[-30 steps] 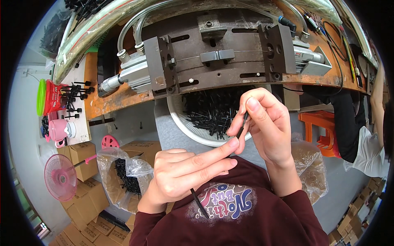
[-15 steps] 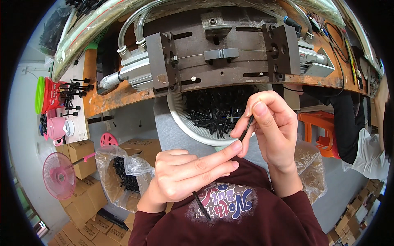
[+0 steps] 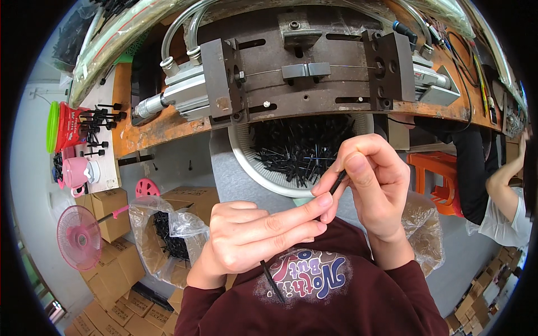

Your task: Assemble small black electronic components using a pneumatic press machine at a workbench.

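My right hand (image 3: 376, 187) pinches a thin black mascara wand (image 3: 338, 181) between thumb and fingers, in front of my chest. Its lower end meets the outstretched index and middle fingertips of my left hand (image 3: 252, 232). From under my left palm a second black mascara wand (image 3: 273, 283) sticks out, its bristled end pointing down over my shirt; the curled fingers hide where it is gripped. Beyond my hands, a white basket (image 3: 240, 159) holds a heap of similar black wands (image 3: 291, 148).
A metal fixture (image 3: 305, 92) with a clamp block (image 3: 305, 70) and air cylinders is mounted on the wooden bench. A clear bag (image 3: 193, 227) of black parts stands at left, near a pink fan (image 3: 80, 237) and cartons (image 3: 120, 269). An orange stool (image 3: 440, 179) and another person (image 3: 507, 196) are at right.
My hands stay almost in place; the wand in my right hand has shifted slightly between the fingers. At far right, the other person's arm has come further into view.
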{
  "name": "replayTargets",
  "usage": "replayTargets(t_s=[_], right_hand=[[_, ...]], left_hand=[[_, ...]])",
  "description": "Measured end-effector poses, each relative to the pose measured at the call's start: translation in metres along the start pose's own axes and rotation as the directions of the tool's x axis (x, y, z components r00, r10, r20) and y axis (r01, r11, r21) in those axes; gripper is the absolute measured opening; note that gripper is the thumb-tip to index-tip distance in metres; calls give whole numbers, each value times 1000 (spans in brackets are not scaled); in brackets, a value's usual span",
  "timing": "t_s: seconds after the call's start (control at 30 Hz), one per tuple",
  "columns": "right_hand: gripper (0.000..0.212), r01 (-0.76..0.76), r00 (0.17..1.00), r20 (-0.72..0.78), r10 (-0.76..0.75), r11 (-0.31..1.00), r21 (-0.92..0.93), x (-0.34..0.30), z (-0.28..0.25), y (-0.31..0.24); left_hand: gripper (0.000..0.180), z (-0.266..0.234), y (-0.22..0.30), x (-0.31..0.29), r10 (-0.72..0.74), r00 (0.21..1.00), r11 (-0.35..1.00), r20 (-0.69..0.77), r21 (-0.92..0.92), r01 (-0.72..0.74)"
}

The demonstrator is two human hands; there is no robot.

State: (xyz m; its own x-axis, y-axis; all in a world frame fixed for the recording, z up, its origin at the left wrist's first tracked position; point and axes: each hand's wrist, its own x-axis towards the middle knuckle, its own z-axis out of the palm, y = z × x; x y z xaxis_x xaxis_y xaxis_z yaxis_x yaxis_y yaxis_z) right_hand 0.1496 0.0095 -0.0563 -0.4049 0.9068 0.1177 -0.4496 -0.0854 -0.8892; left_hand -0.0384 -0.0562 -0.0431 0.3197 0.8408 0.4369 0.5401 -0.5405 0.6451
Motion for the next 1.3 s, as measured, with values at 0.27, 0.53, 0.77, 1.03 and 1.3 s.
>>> replayTargets(t_s=[0.27,0.53,0.77,1.03,1.3], right_hand=[[21,1,1000,23,1,995,-101,1,0,-1],[16,-214,977,-3,215,973,87,3,-4,-1],[20,-335,942,37,334,941,45,5,-21,-3],[20,-210,967,-202,158,939,-272,-3,-25,-6],[14,-217,965,-208,158,929,-299,-13,-31,-3]], left_hand=[[17,2,-2,-1,5,1000,1000,-13,-4,-5],[17,0,0,2,19,1000,995,-2,98,-19],[25,-3,-1,16,75,994,962,76,259,-92],[24,26,-25,57,-42,986,899,-160,425,108],[22,29,-30,71,-95,987,853,-127,501,147]])
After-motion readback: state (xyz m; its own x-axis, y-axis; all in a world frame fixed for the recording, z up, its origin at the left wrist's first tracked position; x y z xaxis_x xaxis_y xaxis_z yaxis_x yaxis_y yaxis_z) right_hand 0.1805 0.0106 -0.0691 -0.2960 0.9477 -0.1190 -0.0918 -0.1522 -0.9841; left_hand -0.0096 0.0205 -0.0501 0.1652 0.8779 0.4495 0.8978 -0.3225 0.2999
